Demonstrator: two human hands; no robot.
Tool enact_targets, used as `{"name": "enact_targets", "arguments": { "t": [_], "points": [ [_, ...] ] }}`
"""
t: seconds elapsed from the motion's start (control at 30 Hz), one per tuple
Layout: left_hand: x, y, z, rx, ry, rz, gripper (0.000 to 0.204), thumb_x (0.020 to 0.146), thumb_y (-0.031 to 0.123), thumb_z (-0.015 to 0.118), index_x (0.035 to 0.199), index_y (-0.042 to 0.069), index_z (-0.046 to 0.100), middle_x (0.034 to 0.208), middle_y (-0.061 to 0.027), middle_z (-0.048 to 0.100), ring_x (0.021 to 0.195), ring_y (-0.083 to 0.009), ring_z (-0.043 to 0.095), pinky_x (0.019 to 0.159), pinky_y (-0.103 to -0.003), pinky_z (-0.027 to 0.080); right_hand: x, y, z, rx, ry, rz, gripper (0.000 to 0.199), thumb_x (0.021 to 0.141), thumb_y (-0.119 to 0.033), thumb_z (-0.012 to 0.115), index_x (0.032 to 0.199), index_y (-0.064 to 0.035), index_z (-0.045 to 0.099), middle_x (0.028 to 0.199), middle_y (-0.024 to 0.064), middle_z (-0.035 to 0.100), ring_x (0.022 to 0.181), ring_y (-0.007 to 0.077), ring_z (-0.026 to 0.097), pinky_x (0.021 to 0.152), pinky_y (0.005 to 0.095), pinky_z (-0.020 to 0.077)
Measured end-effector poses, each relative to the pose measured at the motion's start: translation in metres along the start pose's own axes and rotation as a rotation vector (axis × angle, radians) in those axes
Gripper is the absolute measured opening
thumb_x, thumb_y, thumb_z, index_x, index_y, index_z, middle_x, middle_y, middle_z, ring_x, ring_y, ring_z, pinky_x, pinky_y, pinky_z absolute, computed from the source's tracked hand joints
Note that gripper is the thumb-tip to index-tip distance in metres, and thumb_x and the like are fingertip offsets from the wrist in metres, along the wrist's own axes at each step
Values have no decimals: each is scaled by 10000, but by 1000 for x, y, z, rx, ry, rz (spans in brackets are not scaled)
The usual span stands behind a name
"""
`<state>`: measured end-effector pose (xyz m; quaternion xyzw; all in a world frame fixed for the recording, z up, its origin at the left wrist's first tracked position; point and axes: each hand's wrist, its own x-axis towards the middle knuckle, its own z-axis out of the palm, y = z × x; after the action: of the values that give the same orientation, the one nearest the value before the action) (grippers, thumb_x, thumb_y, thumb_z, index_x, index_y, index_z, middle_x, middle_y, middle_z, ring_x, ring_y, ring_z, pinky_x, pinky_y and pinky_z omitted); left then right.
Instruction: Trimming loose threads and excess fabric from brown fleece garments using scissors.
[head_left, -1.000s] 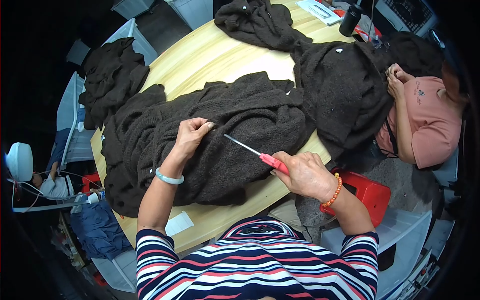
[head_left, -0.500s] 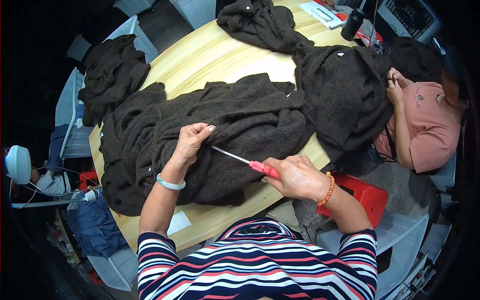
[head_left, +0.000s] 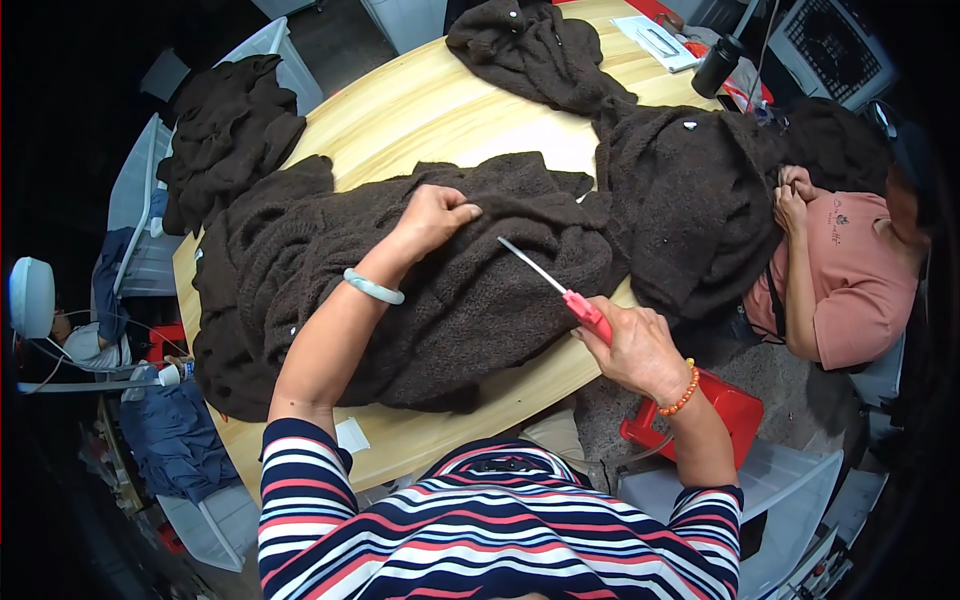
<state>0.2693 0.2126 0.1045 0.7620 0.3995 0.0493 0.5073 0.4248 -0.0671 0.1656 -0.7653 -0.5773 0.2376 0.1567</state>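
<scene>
A dark brown knitted garment (head_left: pixel 440 330) lies bunched across the wooden table in front of me. My left hand (head_left: pixel 435 215) is closed, thumb and fingers pinching a fold of its knit near the upper middle. In my right hand (head_left: pixel 638 350) is a red-handled tool with a thin straight metal shaft (head_left: pixel 540 270); its exact kind I cannot make out. The tool's tip points up and left, over the knit and a little below and right of my left hand. Whether the tip touches the fabric is unclear.
Dark knit piles lie at the far left (head_left: pixel 235 140), top (head_left: pixel 530 55) and right (head_left: pixel 700 200). At the right a person in a pink shirt (head_left: pixel 850 260) handles dark knit. A black bottle (head_left: pixel 718 66) stands on the table (head_left: pixel 400 115). A red stool (head_left: pixel 725 415) is below right.
My left hand has moved up and right along the garment, lifting a fold. My right hand has moved right and slightly down with the red-handled tool. The view has shifted slightly.
</scene>
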Motion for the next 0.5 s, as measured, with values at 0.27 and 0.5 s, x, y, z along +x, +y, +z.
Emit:
{"name": "enact_targets", "arguments": {
  "t": [0.27, 0.5],
  "points": [
    [-29, -17, 2, -202, 60, -44, 191, 918, 187, 702, 856, 6, 704, 713, 40, 620, 619, -37, 517, 548, -216, 413, 3, -13, -10, 71, -141, -106, 271, 870, -217, 669, 1113, -103, 631, 752, 190, 663, 741, 393, 660, 695, 455, 527],
    [-133, -41, -44, 200, 88, -77, 388, 829, 213, 769, 1094, -41, 641, 857, -15, 627, 745, -68, 530, 688, -235, 467, 0, -7, -4, 139, -13, -140, 241, 888, -200, 662, 1104, -108, 608, 740, 171, 650, 729, 374, 659, 657, 464, 514]
  ]
}}
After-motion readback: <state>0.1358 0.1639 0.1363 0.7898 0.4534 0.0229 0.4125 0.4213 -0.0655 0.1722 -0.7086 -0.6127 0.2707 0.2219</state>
